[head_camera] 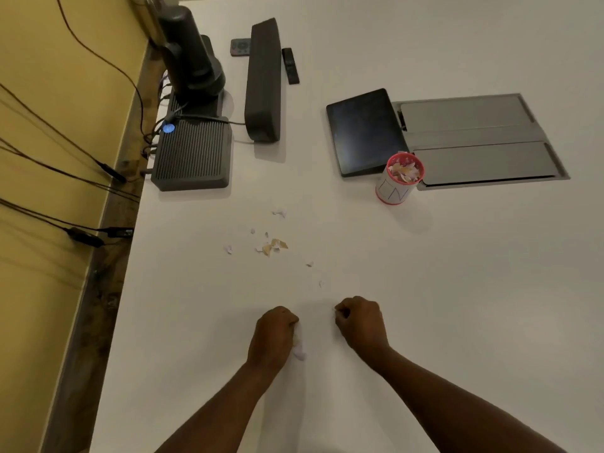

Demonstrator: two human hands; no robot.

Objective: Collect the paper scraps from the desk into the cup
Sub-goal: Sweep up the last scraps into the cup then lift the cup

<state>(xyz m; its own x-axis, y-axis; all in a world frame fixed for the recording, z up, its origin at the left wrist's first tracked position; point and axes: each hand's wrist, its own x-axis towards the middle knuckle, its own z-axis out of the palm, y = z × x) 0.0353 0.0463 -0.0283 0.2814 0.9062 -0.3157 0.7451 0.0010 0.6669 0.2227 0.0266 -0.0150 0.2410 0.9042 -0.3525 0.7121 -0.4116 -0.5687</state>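
A white paper cup [397,186] with a red rim stands on the white desk [457,289], holding several paper scraps. Loose scraps lie mid-desk: a tan and white cluster [274,246], a white one [279,213] farther back, and small bits [309,264] toward me. My left hand [273,335] is curled, gripping white scraps [299,351] that stick out under its fingers. To its right, my right hand [359,322] is curled too, its fingertips pinching a tiny white scrap [335,309]. Both hands rest low on the desk, well short of the cup.
A black tablet [364,132] and a grey hatch panel [480,142] lie behind the cup. A black speaker bar [264,83], a ribbed box [192,155], a camera stand [189,53] and two remotes occupy the back left. Cables hang past the desk's left edge.
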